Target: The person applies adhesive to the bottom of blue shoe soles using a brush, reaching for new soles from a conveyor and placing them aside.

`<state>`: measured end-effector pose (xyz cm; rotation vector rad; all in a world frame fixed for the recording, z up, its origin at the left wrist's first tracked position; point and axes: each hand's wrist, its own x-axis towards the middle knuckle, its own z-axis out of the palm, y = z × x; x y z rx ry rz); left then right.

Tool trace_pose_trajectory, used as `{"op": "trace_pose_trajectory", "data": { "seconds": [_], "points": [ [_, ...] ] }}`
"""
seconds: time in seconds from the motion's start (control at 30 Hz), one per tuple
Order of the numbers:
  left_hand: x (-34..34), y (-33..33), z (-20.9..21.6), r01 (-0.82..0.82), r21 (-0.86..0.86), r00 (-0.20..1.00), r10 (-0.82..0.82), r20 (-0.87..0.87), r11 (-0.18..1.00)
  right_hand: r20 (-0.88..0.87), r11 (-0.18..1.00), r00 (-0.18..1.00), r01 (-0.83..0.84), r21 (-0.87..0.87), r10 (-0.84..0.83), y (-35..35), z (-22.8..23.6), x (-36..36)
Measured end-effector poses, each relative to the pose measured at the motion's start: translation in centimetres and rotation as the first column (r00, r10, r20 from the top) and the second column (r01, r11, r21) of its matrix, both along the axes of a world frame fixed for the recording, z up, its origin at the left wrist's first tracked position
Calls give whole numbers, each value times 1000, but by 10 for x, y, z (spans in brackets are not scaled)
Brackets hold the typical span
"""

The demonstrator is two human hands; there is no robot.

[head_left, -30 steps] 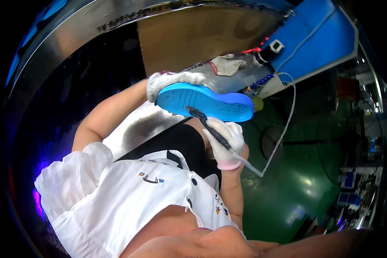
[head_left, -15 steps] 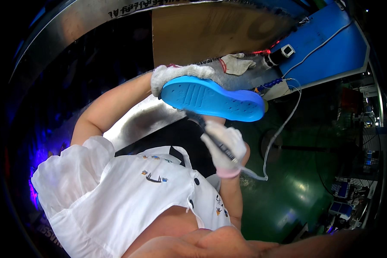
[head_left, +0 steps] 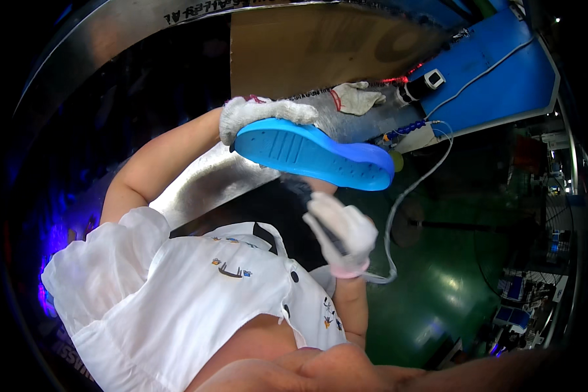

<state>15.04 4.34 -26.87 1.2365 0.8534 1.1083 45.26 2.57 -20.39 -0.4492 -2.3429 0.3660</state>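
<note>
A bright blue shoe sole (head_left: 310, 155) is tilted in front of me, its grooved and dotted face toward me. My left hand (head_left: 264, 112), in a white knitted glove, grips its upper edge at the left end; the thumb side and part of the fingers are behind the sole. Below the sole, my gloved right hand (head_left: 349, 228) is closed around a slim black pen-shaped tool (head_left: 335, 240). Its dark tip, blurred, points up toward the sole's lower edge; whether it touches cannot be made out. A thin pale hose (head_left: 389, 232) runs from the tool's rear.
Beyond the sole, a spare white glove (head_left: 358, 100) lies on a metal surface beside a black-and-white cylindrical device (head_left: 421, 88). A blue panel (head_left: 496, 62) stands at the right, brown cardboard (head_left: 294, 55) at the back. A blue jointed nozzle (head_left: 408, 129) sits close to the sole's right end.
The sole and my left hand have shifted slightly left, and the sole's right end has dipped a little. My right hand has moved slightly down with the tool.
</note>
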Motion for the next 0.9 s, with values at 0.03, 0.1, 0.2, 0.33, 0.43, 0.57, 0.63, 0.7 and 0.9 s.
{"op": "trace_pose_trajectory", "data": {
  "seconds": [0.03, 0.1, 0.2, 0.33, 0.43, 0.57, 0.63, 0.7, 0.9],
  "points": [
    [3, -2, 2, -20, -18, 1000, 20, 18, 1000, -113, 999, 993, 40, -24, -42, 9, -4, 4],
    [6, -3, 9, -40, -79, 998, 44, 47, 996, -157, 992, 980, 117, -52, -124, 21, -9, 5],
    [-4, 0, 8, -1, -163, 995, 17, 94, 987, 140, 993, 990, 7, 116, -24, 3, 5, 9],
    [-14, 1, -1, 56, -139, 986, -32, 164, 989, -129, 992, 984, 126, 23, -122, 25, -2, 20],
    [-19, -4, 2, 36, -181, 991, -11, 136, 983, 55, 999, 998, 33, -22, -32, 11, 13, 25],
    [-18, -3, 17, 82, -336, 977, -10, 212, 938, -148, 991, 980, 126, -33, -130, 23, 14, 32],
    [-7, -9, 40, 21, -522, 987, 64, 145, 852, -138, 987, 980, 128, -101, -141, 33, 12, 32],
    [-3, -9, 47, 46, -565, 982, 65, 176, 824, 7, 992, 999, -42, -123, 43, 24, 22, 33],
    [14, -35, 46, -94, -383, 934, 214, 285, 919, -227, 975, 959, 131, -182, -171, 45, 11, 27]
  ]
}}
